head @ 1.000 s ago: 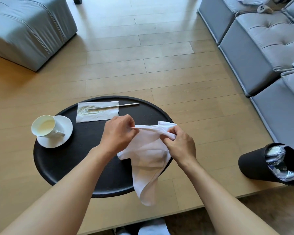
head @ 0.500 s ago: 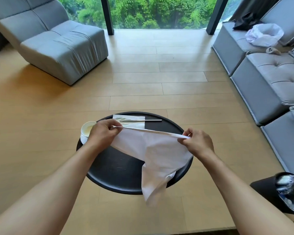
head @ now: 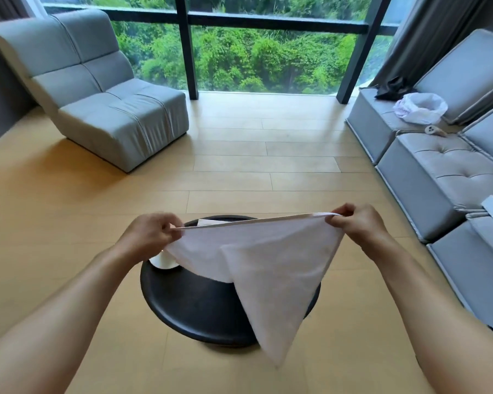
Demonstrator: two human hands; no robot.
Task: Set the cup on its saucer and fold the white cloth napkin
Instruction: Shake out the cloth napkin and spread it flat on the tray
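Cloth is held up in the air over the round black counter point(head: 194, 308). The white cloth napkin point(head: 271, 268) is pulled tight along its top edge between two hands. One top corner is pinched by the left hand point(head: 151, 234), with its grip closed on the cloth. The other top corner is pinched by the right hand point(head: 359, 223), and that grip is closed on the cloth too. The two hands are held well apart.

Below the tight top edge, the napkin hangs down in a big triangle shape. A long point of it hangs past the near rim of the counter. One layer of cloth is seen lying over another, so a slanted line is made down the middle.

Much of the counter is hidden by the hanging napkin. A small part of the white cup point(head: 165, 261) is seen just under the left wrist, at the left side of the counter. The saucer is mostly hidden, so it cannot be told for sure that the cup sits on it. A bit of white paper point(head: 207, 222) is seen at the far rim of the counter, just over the napkin's top edge.

A grey chair point(head: 117, 109) is set on the wood floor at the left. A grey sofa point(head: 444, 172) is set along the right side. Green trees are seen through the big window point(head: 254, 52).
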